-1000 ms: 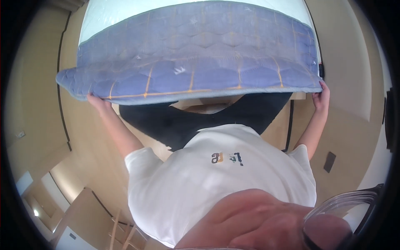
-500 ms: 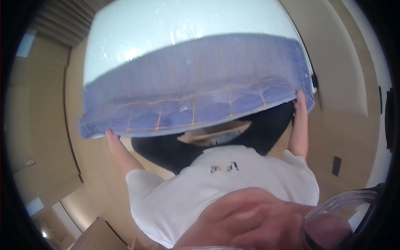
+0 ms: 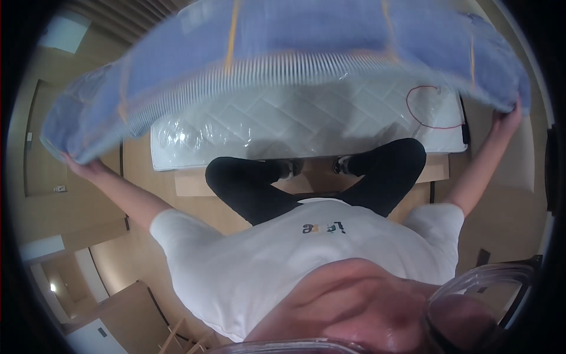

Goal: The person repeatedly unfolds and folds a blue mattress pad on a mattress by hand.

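Observation:
A blue quilt [image 3: 306, 29] with yellow lines and a striped underside is stretched wide between my arms, lifted in the air and blurred by motion. My left hand [image 3: 84, 168] is closed on its left corner, and my right hand [image 3: 508, 120] grips the right corner. Under the quilt lies a white mattress [image 3: 277, 127] with a diamond pattern, wrapped in shiny clear plastic. A thin red cord [image 3: 408, 105] curves over the mattress's right part. Much of the mattress is hidden behind the raised quilt.
Below the mattress shows a wooden bed base [image 3: 197, 183], close to my feet and bent knees. A padded beige panel [image 3: 519, 159] stands at the right. Wooden cabinets [image 3: 50, 141] line the left, with a curtain [image 3: 112, 23] at the far left. A wooden stool or rack [image 3: 177, 337] is at the lower left.
Both hands have swung up and outward, raising the quilt's near edge high off the mattress. The plastic-wrapped near part of the mattress, the red cord and the bed base have come into view.

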{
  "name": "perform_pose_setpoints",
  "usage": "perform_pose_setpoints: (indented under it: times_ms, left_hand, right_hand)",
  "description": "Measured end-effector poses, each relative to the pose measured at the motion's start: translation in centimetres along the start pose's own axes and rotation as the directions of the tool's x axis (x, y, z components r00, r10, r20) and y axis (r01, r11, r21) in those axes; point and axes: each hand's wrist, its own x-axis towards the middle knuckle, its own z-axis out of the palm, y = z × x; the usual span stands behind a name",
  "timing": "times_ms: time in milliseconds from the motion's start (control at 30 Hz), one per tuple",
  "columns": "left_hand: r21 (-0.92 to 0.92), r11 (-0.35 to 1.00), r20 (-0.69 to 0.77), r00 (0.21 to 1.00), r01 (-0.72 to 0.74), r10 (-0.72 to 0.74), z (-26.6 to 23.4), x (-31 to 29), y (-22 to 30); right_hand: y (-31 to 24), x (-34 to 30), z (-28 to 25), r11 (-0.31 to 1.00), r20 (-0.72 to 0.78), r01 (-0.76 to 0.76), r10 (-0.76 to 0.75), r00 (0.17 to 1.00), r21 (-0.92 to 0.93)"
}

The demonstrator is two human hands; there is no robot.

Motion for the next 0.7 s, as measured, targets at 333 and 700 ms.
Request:
perform_pose_setpoints:
  times_ms: [333, 700]
  left_hand:
    - [-0.034, 0.554, -0.564, 0.441, 0.832, -0.698, -26.2, -19.0, -33.6]
    - [-0.022, 0.593, -0.585, 0.471, 0.805, -0.66, -24.5, -19.2, -32.0]
  right_hand:
    - [23.8, -7.0, -17.4, 0.777, 0.036, -0.465, 0.527, 0.849, -0.424]
    - [27.0, -6.2, -15.8, 0.575, -0.119, -0.639, 0.689, 0.715, -0.511]
